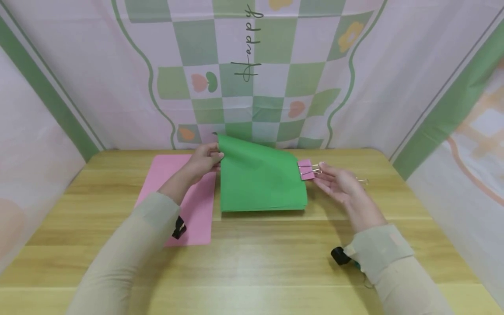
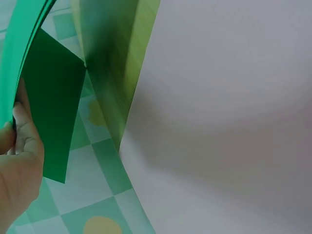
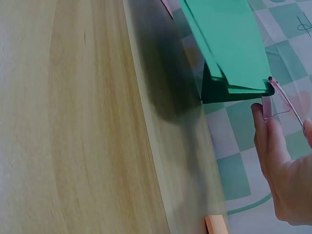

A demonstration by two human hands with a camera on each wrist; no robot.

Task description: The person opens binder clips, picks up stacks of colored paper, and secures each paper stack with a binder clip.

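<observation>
My left hand (image 1: 202,161) pinches the left edge of several green paper sheets (image 1: 261,181), lifted off the table with their far side bowed upward. In the left wrist view that left hand (image 2: 22,156) has its thumb on one side of the sheets and its fingers on the other. My right hand (image 1: 338,181) holds a pink binder clip (image 1: 306,169) by its wire handles at the sheets' right edge. The right wrist view has the clip's handle (image 3: 292,108) between thumb and fingers. Whether its mouth grips every sheet, I cannot tell.
Pink paper (image 1: 193,214) lies on the wooden table (image 1: 256,267), partly under my left forearm. Behind my right hand show other wire handles (image 1: 363,180); an orange object (image 3: 217,224) lies near the table's far edge. A patterned cloth (image 1: 271,83) hangs behind.
</observation>
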